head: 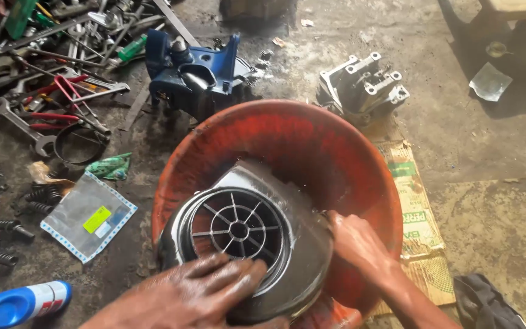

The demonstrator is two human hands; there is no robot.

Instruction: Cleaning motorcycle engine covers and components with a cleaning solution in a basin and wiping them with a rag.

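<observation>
- We see a round black plastic fan cover, glossy and wet, with a spoked grille at its centre, sitting tilted inside a scuffed orange basin.
- Our left hand lies flat on the cover's lower rim, oily fingers spread apart, their tips at the edge of the grille.
- Our right hand grips the cover's right edge, fingers curled around it.
- A blue engine casing and scattered wrenches lie on the grimy floor behind.
</observation>
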